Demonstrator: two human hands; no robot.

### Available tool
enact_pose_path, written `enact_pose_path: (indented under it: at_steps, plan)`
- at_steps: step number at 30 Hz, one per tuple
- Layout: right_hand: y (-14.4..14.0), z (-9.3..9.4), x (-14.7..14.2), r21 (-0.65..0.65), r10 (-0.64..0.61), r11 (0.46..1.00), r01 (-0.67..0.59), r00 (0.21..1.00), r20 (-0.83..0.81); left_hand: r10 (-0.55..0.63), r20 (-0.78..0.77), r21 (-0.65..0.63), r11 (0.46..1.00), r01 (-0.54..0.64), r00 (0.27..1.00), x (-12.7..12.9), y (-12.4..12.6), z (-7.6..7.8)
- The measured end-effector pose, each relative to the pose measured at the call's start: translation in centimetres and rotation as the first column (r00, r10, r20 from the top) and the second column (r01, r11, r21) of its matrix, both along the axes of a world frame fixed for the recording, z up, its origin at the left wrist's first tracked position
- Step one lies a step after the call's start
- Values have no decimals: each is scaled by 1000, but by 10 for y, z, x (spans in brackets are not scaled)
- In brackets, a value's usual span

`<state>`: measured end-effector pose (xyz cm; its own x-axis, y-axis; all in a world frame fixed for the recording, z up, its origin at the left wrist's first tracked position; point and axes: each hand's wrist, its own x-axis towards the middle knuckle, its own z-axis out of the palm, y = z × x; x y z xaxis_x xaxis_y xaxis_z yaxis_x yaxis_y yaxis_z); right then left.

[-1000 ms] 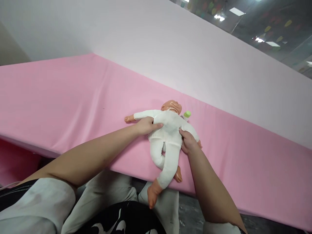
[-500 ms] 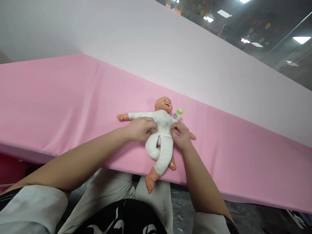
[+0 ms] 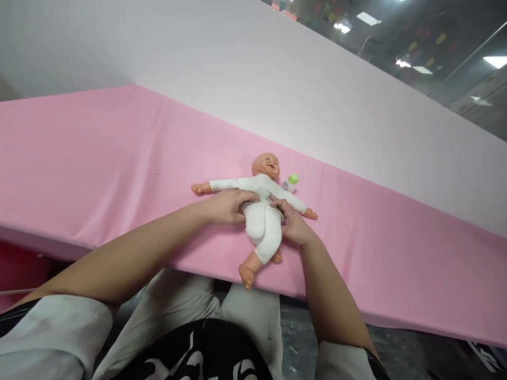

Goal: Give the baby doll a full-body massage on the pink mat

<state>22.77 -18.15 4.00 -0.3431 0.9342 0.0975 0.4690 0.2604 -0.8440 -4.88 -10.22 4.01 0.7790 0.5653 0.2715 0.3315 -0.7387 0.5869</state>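
Observation:
A baby doll (image 3: 264,224) with a white cloth body and hard plastic head, hands and feet lies on its back on the pink-covered surface. Its head is toward the wall and its feet toward me. My left hand (image 3: 232,206) grips the doll's waist from the left, fingers over the belly. From the other side my right hand (image 3: 291,220) holds the waist too, fingertips on the belly. The cloth bunches between my hands. A small bottle with a green cap (image 3: 292,182) lies by the doll's shoulder, apart from my hands.
The pink cover (image 3: 99,153) stretches far to both sides, with folds at the left. Behind it rises a white wall (image 3: 237,68), with glass above reflecting ceiling lights. The near edge of the surface runs just above my lap.
My fingers have moved from the doll's sides to grip around its waist. Its hips have tilted up and its legs drawn back from the edge, and the belly cloth now creases.

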Motion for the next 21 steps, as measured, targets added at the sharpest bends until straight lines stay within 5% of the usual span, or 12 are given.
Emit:
enact_pose_path:
  at_steps: [6, 10, 21]
  plan:
    - [5, -9, 5, -12, -17, 1000, 16, 995, -98, -34, 108, -268, 961, 62, 994, -6, 18, -9]
    - [7, -11, 9, -4, 5, 1000, -6, 994, -113, -73, 125, -330, 938, 111, 989, -6, 24, -14]
    - [15, -23, 15, -10, -49, 999, 48, 963, -267, 54, 235, -449, 892, 59, 970, 0, 38, -36]
